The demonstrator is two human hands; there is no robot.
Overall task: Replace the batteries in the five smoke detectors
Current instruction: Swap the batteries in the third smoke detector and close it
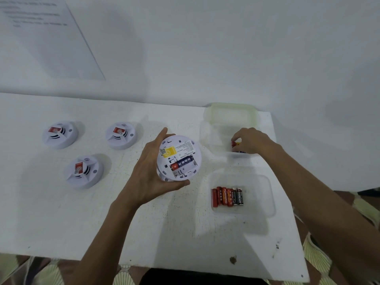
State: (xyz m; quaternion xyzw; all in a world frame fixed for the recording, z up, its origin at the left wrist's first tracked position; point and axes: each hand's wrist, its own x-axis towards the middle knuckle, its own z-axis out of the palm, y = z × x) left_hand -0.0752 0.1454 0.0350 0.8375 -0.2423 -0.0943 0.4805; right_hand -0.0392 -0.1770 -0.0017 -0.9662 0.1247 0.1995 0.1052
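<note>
Centre: round white plastic smoke detector (178,158), underside up and tilted toward the camera, raised above the white table (102,223). Grasped at its left rim by the left hand (152,173), fingers wrapped over the far edge and thumb hooked under the near edge. In the detector's open bay: one blue cylindrical battery (183,163) with a red end, lying crosswise below a yellow label.

Right of the held detector: open clear plastic box (232,128) with a pale lid hinged back. Right hand (251,141) reaching into it, fingertips curled and pinching a small red-and-yellow battery (235,144).

Right of the held detector and nearer the camera: shallow clear plastic tray (265,202) with a row of red and black cylindrical batteries (227,196) lying side by side, touching.

Left of the held detector: three further white detectors, face up on the table and apart from one another, each bearing a red label; two farther away (60,134) (121,135), one nearer (83,171).

Far up and left of the held detector: printed sheet (51,38) on the wall, text too blurred to read.
</note>
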